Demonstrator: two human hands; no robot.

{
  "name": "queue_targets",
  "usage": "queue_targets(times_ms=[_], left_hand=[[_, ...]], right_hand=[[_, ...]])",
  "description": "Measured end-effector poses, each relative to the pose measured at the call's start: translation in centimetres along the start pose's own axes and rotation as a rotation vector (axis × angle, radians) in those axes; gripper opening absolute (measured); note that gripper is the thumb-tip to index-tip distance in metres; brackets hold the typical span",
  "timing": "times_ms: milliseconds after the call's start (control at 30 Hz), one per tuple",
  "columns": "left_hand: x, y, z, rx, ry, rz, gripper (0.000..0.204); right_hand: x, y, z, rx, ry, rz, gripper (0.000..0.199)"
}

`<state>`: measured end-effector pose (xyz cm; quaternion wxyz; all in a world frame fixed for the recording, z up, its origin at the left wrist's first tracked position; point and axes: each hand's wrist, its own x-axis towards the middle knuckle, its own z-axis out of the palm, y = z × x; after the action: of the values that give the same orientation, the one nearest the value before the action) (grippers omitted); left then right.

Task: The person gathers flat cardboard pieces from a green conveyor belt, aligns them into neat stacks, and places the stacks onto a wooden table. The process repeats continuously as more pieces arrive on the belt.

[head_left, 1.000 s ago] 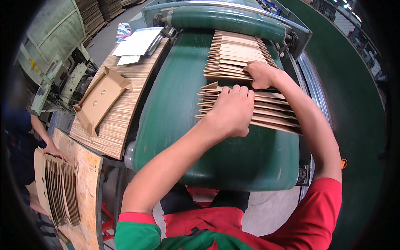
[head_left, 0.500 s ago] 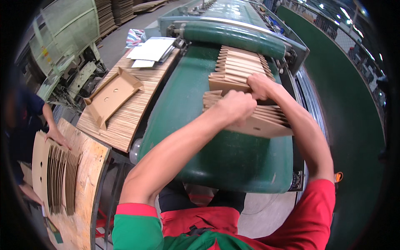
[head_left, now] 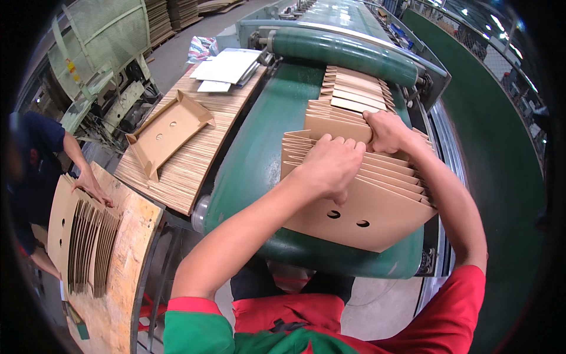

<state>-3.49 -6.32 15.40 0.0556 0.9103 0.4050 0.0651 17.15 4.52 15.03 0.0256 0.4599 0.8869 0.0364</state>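
Your left hand (head_left: 331, 166) grips the near bundle of folded cardboard (head_left: 383, 200) on the green belt (head_left: 253, 159), your right hand (head_left: 389, 131) the far bundle (head_left: 356, 88) at its near end, so pinch evenly, holding the layers aligned.

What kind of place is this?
Probably a factory handling cardboard packaging: folded cardboard pieces stand on a green belt, a green roller spans it, and another cardboard stack sits on a wooden board at left.
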Motion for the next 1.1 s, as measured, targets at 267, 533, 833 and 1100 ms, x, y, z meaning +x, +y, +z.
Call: queue_targets(times_ms=[267, 533, 833, 1100], left_hand=[[-5.5, 3.5, 1.4, 0.269, 0.465, 0.073, 0.075], [-5.2, 3.3, 1.8, 0.177, 0.349, 0.031, 0.101], [-1.7, 2.5, 1.5, 0.113, 0.037, -0.032, 0.097], [-3.3, 3.9, -0.1, 0.208, -0.055, -0.019, 0.053]], right_hand=[[-6.7, -5.8, -2.0, 0.186, 0.129, -0.156, 0.036], [-5.4, -5.3, -0.6, 0.349, 0.152, -0.357, 0.021], [-8.1, -6.1, -8.7, 0.550, -0.562, -0.115, 0.119], [-10.2, -12.6, -5.3, 0.299, -0.248, 0.026, 0.093]])
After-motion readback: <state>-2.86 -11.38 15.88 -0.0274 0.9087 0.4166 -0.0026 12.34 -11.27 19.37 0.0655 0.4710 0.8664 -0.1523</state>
